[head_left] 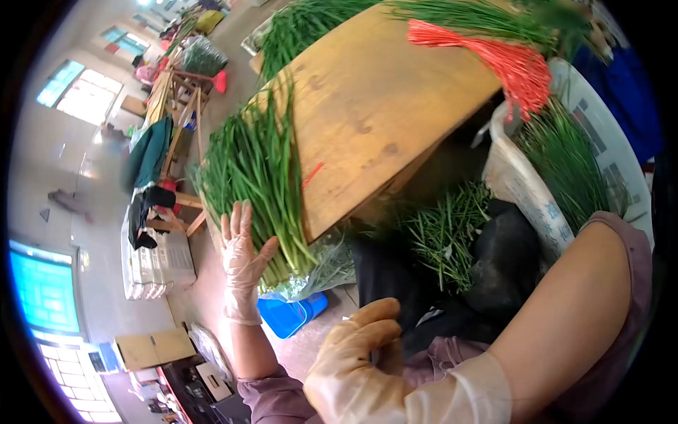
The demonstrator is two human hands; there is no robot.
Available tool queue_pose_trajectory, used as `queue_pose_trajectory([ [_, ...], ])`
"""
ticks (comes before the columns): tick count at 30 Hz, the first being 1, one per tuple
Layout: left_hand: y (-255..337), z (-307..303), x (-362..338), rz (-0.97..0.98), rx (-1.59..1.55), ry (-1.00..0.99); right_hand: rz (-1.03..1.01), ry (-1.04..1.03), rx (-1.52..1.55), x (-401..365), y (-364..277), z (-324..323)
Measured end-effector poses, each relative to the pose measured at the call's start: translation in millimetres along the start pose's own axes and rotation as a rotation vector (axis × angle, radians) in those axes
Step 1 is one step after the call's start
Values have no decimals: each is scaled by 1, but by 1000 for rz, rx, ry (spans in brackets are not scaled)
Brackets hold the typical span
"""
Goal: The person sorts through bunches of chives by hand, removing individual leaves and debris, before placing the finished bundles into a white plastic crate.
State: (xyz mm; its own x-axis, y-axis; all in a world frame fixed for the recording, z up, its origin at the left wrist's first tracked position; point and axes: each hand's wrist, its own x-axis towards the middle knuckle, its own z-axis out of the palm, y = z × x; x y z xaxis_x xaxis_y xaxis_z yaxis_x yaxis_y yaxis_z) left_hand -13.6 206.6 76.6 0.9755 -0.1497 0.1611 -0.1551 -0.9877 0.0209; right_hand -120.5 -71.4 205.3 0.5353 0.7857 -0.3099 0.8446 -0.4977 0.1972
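Observation:
My left hand (244,261), in a thin clear glove, is spread open against the near side of a bunch of long green stalks (258,177) lying on the left edge of the wooden table (381,99). My right hand (367,360), in a yellowish glove, is nearer the camera, low in the middle, with its fingers curled; what they hold, if anything, is hidden. A short red strip (313,174) lies on the table beside the stalks. A bundle of red ties (494,60) hangs over the table's far right corner.
Green cuttings (448,240) lie on dark cloth at my lap. A white basket (533,184) with more stalks stands at the right. A blue container (291,316) is on the floor below the bunch. More greens (304,32) lie behind the table.

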Motion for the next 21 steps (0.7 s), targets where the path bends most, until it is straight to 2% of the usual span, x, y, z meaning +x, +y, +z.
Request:
queue_pose_trajectory([
  [3,16,-11,11,93,65,18,214,-116,26,-46,24,23],
  [4,36,-21,20,90,92,11,95,44,80,-76,15,74],
  [5,53,-31,25,73,134,10,131,148,124,-102,74,49],
  [6,69,-37,32,128,162,49,170,193,123,-117,83,75],
  [9,139,-48,51,280,119,98,197,479,-33,-176,64,234],
  [10,159,-43,56,351,106,118,427,231,162,-202,63,221],
  [11,184,-37,63,453,58,127,652,-257,375,-216,67,214],
  [12,210,-29,69,531,-28,101,517,-53,663,-245,73,240],
  [13,237,-18,73,608,-114,64,593,-124,814,-273,70,260],
  [14,267,-3,75,698,-267,51,708,109,1063,-305,65,271],
  [15,303,12,74,723,-433,-31,910,29,1148,-329,69,255],
  [16,339,18,75,876,-435,-71,976,238,1470,-360,63,299],
  [17,371,35,75,963,-513,-121,1177,277,1540,-385,62,309],
  [18,399,56,69,972,-580,-160,1294,177,1386,-410,61,334],
  [20,453,88,59,1094,-700,-192,1556,-135,1061,-439,69,348],
  [21,473,104,51,1012,-716,-287,1603,-292,918,-446,72,365],
])
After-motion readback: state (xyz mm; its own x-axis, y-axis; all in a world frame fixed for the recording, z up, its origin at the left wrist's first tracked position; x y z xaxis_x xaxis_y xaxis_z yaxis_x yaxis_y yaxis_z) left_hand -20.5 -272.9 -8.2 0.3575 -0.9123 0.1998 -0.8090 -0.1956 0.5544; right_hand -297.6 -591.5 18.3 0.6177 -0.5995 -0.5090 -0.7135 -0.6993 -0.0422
